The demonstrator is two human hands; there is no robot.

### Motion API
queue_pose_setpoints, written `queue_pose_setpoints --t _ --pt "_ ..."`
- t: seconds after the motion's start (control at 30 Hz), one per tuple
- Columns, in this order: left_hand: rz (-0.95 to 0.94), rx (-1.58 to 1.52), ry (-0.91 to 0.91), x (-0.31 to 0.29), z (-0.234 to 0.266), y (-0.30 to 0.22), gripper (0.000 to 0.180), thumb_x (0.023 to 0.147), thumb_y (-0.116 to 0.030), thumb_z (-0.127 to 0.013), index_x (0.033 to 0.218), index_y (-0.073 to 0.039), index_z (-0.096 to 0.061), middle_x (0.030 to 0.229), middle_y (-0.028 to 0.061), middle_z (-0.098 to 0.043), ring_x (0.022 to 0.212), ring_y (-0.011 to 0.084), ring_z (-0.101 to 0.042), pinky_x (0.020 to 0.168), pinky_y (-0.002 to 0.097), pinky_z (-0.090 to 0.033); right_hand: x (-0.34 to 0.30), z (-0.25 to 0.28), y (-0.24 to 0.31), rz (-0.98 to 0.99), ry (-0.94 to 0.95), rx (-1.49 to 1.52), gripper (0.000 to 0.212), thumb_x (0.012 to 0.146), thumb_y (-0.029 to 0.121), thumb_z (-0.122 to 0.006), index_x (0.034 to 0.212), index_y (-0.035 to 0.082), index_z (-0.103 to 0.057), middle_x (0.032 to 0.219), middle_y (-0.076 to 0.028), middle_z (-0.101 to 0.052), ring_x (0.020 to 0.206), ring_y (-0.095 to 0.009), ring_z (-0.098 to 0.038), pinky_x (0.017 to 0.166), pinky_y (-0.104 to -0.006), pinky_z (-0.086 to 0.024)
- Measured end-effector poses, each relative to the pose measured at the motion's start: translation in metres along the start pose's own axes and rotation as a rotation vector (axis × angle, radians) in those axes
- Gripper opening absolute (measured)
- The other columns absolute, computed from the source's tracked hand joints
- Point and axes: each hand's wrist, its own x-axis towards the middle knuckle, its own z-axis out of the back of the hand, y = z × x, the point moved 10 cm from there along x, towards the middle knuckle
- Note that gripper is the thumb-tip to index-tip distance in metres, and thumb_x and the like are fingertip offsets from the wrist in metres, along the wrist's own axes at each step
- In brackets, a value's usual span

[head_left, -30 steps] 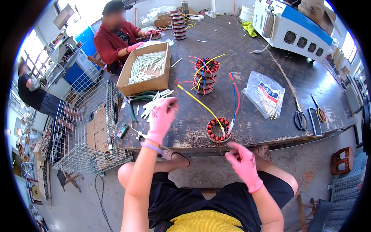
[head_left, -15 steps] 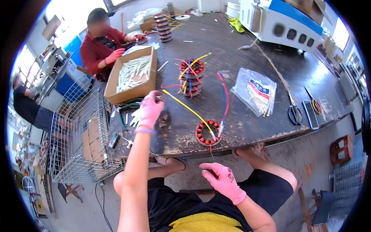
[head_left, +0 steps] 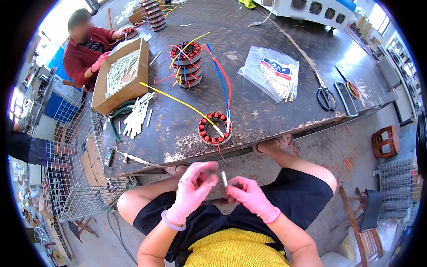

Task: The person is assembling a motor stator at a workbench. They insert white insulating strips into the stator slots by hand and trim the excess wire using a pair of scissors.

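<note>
In front of my lap, my right hand (head_left: 251,198), in a pink glove, pinches a short white sleeve tube (head_left: 224,179) that stands nearly upright. Just left of the tube is my left hand (head_left: 195,189), also gloved, its fingers loosely curled and its thumb apart from them; motion blurs the fingertips. Beyond both hands, a ring-shaped stator (head_left: 215,128) with red windings lies near the table's edge. From it run a yellow lead (head_left: 178,101) and a blue and red pair (head_left: 226,84), with white sleeves at their bases.
Loose white sleeves (head_left: 137,116) lie beside a cardboard box (head_left: 143,66) filled with more. Behind the ring is a stack of wound stators (head_left: 189,71). A clear plastic bag (head_left: 253,66), scissors (head_left: 326,99) and a phone (head_left: 346,100) lie rightward. A co-worker (head_left: 84,55) sits far left.
My left hand has come back from the sleeve pile to my lap, beside my right hand. A white sleeve is now in the right hand's pinch. The view has shifted.
</note>
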Motion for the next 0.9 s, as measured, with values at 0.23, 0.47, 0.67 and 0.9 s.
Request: queue_pose_setpoints --t 0.23,0.47,0.67,0.9 --pt "-0.553 0.543 -0.216 0.021 0.01 -0.047 0.038 0.083 0.006 -0.068 0.119 -0.004 -0.063 0.128 0.012 -0.06 0.117 0.0277 -0.061 0.095 0.039 -0.05 0.012 0.042 0.003 0.143 -0.176 -0.351 0.021 0.092 0.018 -0.069 0.103 0.001 -0.064 0.082 0.0 -0.065 0.067 -0.004 -0.055 0.059 -0.0193 -0.043" --pt "-0.696 0.826 -0.078 0.042 -0.004 -0.056 0.042 0.083 0.002 -0.069 0.123 -0.005 -0.062 0.13 0.0118 -0.06 0.132 0.0334 -0.05 0.11 0.0453 -0.04 0.013 0.04 -0.006 -0.167 -0.21 -0.042 0.023 0.092 0.019 -0.07 0.103 0.0 -0.065 0.078 0.001 -0.063 0.065 -0.004 -0.053 0.058 -0.0206 -0.043" --pt "-0.709 0.84 -0.012 0.054 -0.008 -0.049 0.044 0.08 -0.003 -0.072 0.123 -0.006 -0.062 0.127 0.0119 -0.061 0.13 0.0338 -0.051 0.112 0.0481 -0.038 0.017 0.034 -0.003 -0.153 -0.231 0.027 0.022 0.093 0.02 -0.068 0.102 0.0 -0.065 0.077 0.002 -0.062 0.063 -0.003 -0.052 0.055 -0.021 -0.041" --pt "-0.727 0.771 -0.104 0.057 -0.004 -0.041 0.051 0.074 -0.009 -0.079 0.122 -0.008 -0.062 0.121 0.0105 -0.063 0.121 0.0334 -0.058 0.109 0.0494 -0.043 0.055 0.013 0.015 -0.095 -0.265 0.153 0.021 0.093 0.02 -0.067 0.099 0.0 -0.063 0.079 -0.001 -0.063 0.067 -0.005 -0.054 0.059 -0.0207 -0.042"
